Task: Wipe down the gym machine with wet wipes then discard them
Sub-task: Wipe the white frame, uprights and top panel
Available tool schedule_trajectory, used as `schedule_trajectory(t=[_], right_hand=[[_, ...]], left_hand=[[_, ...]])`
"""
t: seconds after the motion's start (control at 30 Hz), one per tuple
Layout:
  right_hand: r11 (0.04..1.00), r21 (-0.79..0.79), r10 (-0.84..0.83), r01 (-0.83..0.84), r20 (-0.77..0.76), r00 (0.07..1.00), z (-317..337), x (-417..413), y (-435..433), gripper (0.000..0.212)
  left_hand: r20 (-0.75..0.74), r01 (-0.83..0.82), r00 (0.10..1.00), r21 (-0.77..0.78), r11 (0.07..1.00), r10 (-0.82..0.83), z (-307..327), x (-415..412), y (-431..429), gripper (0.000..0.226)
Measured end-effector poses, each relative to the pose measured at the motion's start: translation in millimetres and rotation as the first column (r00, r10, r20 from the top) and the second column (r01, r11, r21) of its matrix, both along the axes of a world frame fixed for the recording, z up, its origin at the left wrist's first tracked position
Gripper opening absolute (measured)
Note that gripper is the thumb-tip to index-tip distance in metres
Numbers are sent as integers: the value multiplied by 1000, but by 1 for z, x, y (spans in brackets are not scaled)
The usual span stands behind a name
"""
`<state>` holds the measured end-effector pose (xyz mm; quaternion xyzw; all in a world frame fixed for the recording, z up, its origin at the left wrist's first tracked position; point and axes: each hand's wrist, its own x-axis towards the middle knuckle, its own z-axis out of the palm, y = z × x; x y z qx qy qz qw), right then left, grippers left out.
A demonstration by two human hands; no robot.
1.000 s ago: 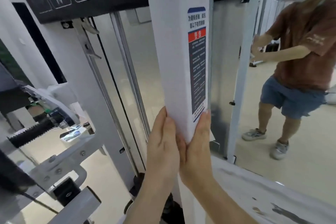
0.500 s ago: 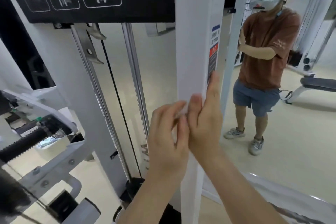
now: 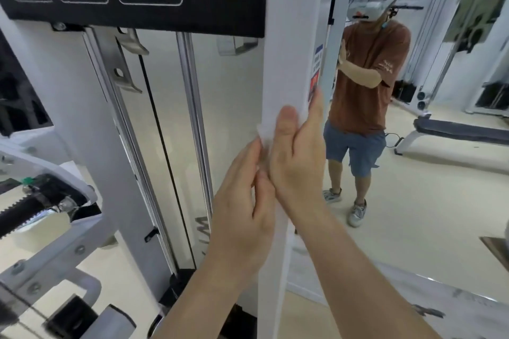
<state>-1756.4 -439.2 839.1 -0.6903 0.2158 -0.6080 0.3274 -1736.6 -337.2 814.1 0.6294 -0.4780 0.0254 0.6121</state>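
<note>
Two hands on the vertical post (image 3: 286, 49): my right hand (image 3: 298, 158) presses the wet wipe (image 3: 265, 133) flat, left hand (image 3: 242, 206) pinching its lower edge.

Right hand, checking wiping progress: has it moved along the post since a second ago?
Yes. The right hand moved up the white post: its fingers were at the bottom edge of the warning label, now near its red band.

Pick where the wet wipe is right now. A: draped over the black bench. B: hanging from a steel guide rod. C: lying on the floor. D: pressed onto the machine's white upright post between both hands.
D: the wet wipe shows as a white edge flat on the white post, between the left hand and the right hand.
</note>
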Motion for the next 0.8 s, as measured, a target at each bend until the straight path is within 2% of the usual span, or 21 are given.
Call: schedule_trajectory(t=[0.07, 0.17, 0.23, 0.3, 0.4, 0.5, 0.57, 0.7, 0.8], right_hand=[[998, -47, 48, -48, -1, 999, 38, -4, -14, 96], [971, -203, -143, 125, -75, 987, 54, -12, -18, 83], [953, -217, -222, 212, -26, 975, 48, -13, -13, 71], [952, -187, -234, 241, 63, 970, 40, -15, -8, 62], [970, -153, -168, 187, 129, 977, 28, -21, -1, 53], [988, -155, -8, 8, -4, 1000, 29, -14, 3, 70], [973, -230, -20, 18, -8, 1000, 55, -6, -5, 75], [916, -400, -19, 27, 22, 1000, 121, -3, -21, 66], [892, -450, 70, -47, 34, 997, 97, -4, -21, 61]], left_hand=[[24, 27, 999, -19, 999, -26, 16, 4, 0, 46], [224, -97, 969, -44, 994, 105, 31, 10, -3, 48], [377, -192, 902, -83, 978, 209, 36, 10, -6, 43], [429, -192, 874, -126, 973, 228, 41, 9, -9, 34], [418, -178, 876, -186, 966, 241, 50, 10, -16, 28], [353, -193, 899, -208, 959, 258, 57, 8, -17, 41], [331, -183, 912, -204, 962, 243, 63, 6, -17, 50], [303, -182, 917, -261, 948, 259, 84, -4, -21, 60], [291, -245, 899, -287, 926, 328, 86, -11, -30, 64]])
